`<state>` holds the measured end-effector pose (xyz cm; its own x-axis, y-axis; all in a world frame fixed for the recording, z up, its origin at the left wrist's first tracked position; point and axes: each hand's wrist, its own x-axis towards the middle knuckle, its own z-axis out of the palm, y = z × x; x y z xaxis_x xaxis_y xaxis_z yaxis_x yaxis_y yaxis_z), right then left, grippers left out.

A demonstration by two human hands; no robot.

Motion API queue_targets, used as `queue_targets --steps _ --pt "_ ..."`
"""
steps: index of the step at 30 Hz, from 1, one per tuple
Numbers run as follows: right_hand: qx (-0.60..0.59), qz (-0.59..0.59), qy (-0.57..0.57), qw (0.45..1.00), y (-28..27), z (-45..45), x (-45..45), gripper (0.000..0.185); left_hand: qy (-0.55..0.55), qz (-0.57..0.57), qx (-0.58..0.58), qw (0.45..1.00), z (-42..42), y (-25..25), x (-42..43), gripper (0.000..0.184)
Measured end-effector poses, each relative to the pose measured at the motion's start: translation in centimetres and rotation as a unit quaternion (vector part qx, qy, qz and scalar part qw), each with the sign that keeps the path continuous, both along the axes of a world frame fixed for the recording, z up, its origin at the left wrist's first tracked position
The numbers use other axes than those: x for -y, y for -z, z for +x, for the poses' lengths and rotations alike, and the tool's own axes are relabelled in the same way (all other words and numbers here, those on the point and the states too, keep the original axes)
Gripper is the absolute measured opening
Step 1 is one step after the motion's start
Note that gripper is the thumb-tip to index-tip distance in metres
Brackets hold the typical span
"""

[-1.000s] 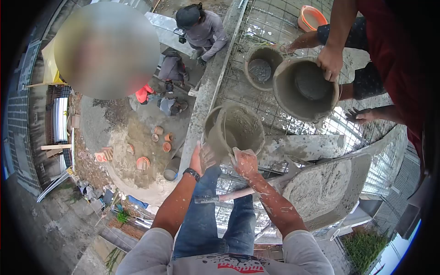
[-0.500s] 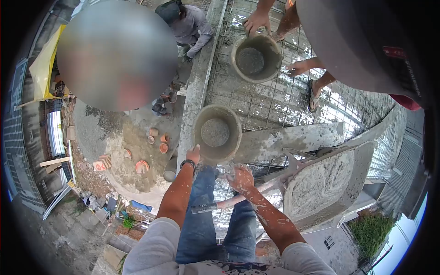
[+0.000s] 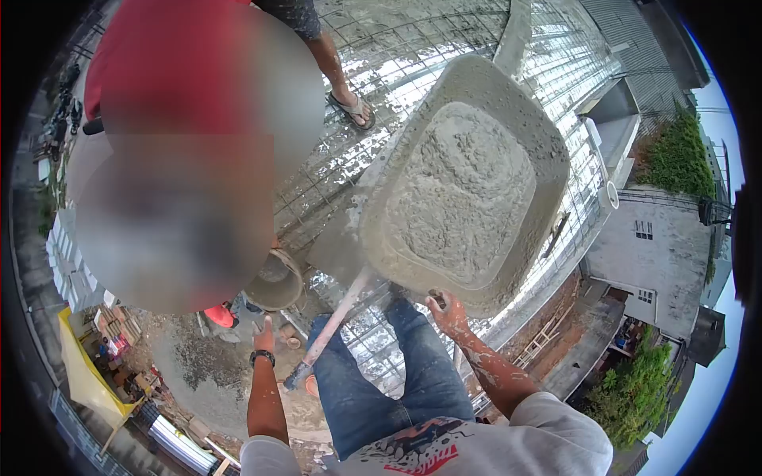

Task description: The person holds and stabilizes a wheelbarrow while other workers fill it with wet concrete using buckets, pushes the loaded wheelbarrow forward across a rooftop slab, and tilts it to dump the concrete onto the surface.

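My left hand point(image 3: 263, 336), a dark watch on its wrist, is at the lower left with fingers stretched out, holding nothing. Just beyond its fingertips is a cement-smeared bucket point(image 3: 278, 287), partly hidden by a blurred patch. My right hand point(image 3: 451, 314), spattered with cement, is half curled beside the near edge of a wheelbarrow point(image 3: 381, 213), thumb apart from the fingers and nothing visible in it. Wet concrete point(image 3: 464, 194) lies in the wheelbarrow's tray. One wheelbarrow handle point(image 3: 337, 319) slants down past my left leg.
A co-worker in red point(image 3: 171, 55) stands at the upper left, mostly blurred, with a sandalled foot point(image 3: 352, 109) on the steel mesh point(image 3: 413, 44). Lower ground with rubble and a yellow tarp point(image 3: 89, 369) lies to the left. Buildings point(image 3: 651, 238) stand below the right edge.
My view has turned right, bringing the wheelbarrow to the middle. My left hand has let go of the bucket's rim. My right hand has moved beside the wheelbarrow tray.
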<state>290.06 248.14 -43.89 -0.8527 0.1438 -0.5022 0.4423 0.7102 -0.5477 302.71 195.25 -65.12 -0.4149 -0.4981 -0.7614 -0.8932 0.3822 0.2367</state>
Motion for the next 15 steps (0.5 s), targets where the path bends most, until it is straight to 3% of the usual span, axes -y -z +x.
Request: queue_targets --steps 1,3,7,9,10,11,12,15 --pt "-0.005 -0.008 0.038 0.999 0.6 1.7 -3.4 0.038 0.044 -0.004 -0.001 0.999 0.1 -1.0 -0.3 0.103" --pt "-0.008 0.041 0.079 0.996 -0.2 4.5 -9.3 0.035 -0.016 0.029 -0.008 0.999 -1.7 -9.0 -6.0 0.1" --pt "0.14 0.048 0.122 0.982 0.2 10.9 -21.2 0.034 0.085 -0.011 -0.046 0.995 -4.2 -15.8 -14.2 0.091" --pt "0.141 0.13 -0.055 0.98 12.9 21.7 -30.7 0.037 0.099 0.05 -0.07 0.991 -5.5 -18.0 -17.5 0.086" --pt "0.209 0.104 0.032 0.972 10.8 21.3 -31.1 0.037 0.089 0.106 -0.067 0.988 -6.2 -19.7 -19.4 0.085" --pt "0.269 0.089 0.121 0.951 8.4 20.8 -31.4 0.038 0.099 0.042 -0.07 0.992 -6.8 -21.9 -21.5 0.085" --pt "0.282 0.031 0.171 0.944 5.6 19.6 -31.1 0.037 0.105 -0.022 -0.071 0.992 -7.6 -23.8 -23.5 0.086" --pt "0.267 -0.104 0.267 0.92 3.8 18.4 -30.4 0.028 0.113 -0.015 -0.047 0.992 -7.6 -23.8 -25.0 0.089"
